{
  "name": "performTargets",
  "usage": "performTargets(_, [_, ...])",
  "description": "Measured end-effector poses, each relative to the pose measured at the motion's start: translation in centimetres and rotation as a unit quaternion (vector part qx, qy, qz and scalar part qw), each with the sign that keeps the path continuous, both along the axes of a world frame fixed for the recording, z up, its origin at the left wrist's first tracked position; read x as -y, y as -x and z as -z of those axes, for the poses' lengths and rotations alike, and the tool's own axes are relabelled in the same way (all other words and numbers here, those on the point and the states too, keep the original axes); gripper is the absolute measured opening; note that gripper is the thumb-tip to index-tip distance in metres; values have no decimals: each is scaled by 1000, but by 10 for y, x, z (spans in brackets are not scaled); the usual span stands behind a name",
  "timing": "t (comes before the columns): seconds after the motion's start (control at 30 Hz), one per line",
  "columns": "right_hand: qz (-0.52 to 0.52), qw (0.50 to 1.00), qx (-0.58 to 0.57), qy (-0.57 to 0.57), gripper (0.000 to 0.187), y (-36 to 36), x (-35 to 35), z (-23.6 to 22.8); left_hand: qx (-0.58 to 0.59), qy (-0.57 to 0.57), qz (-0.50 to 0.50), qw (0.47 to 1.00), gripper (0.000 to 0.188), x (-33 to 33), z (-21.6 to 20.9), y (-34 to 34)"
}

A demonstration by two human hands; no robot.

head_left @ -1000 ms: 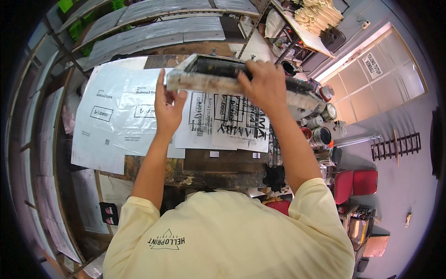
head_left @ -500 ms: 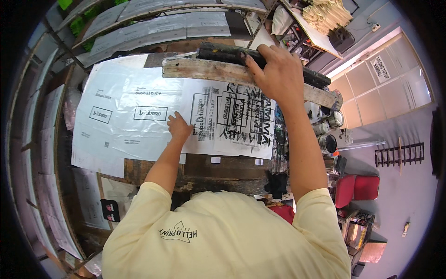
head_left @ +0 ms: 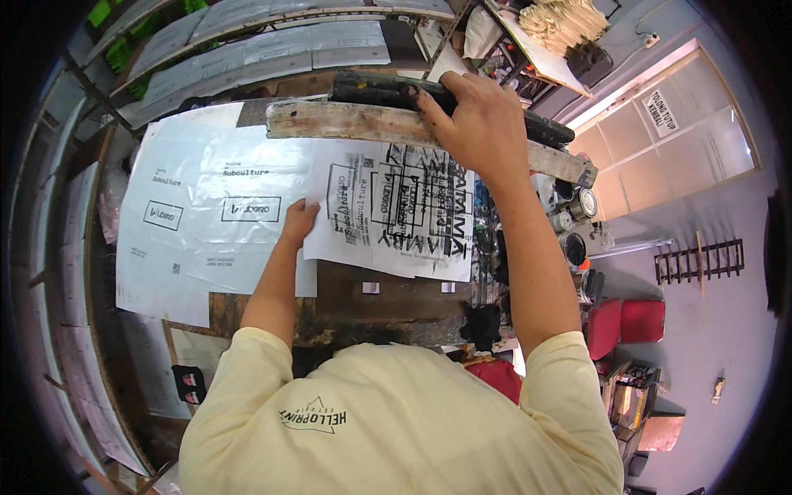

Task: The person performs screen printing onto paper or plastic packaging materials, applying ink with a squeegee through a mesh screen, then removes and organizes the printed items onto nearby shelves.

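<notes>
Right hand is up at the far side of the table, fingers curled over the top of the squeegee, a long wooden bar with a dark, ink-caked blade along its far edge. The grip is firm, palm down, the thumb side smeared with black ink. The squeegee lies crosswise above the printed sheet, its right end reaching out toward the tins at the table's edge.

Left hand is flat down, fingers spread loosely, pressing on the left edge of that printed sheet just where it overlaps the big film. It grips nothing; it only holds the paper in place.

The printed sheet is white with heavy black blocks and lettering, some of it doubled and smudged. It lies on the worktable, whose bare wood below the sheet is dark and stained. The film, pale and glossy with small black marks, spreads out well to the left.

Beyond the squeegee, long grey sheets rest on racks. Off to the right there is a red chair on the floor, and a paned window lets in light.

The person's yellow shirt fills the bottom of the view.
</notes>
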State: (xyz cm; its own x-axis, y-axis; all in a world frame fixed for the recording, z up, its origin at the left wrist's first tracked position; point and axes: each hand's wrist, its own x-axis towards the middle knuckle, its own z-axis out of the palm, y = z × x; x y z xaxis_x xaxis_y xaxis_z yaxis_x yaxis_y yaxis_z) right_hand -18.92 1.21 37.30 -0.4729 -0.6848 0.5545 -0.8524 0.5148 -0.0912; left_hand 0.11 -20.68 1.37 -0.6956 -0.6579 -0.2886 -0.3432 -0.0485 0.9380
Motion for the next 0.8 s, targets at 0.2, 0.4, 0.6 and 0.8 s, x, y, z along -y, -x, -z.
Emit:
performTargets(0.2, [-15, 1000, -4, -2, 45, -5, 8, -4, -77, -172, 18, 982, 26, -8, 42, 24])
performTargets(0.4, [-20, 1000, -18, 1, 44, 2, 2, -2, -49, -261, 14, 964, 33, -64, 65, 93])
performTargets(0.6, [-29, 1000, -6, 4, 43, -8, 5, -7, -70, -90, 67, 991, 32, -89, 59, 98])
performTargets(0.8, [-14, 999, -27, 20, 41, 29, -24, 13, -62, -75, 20, 995, 35, -110, -38, 48])
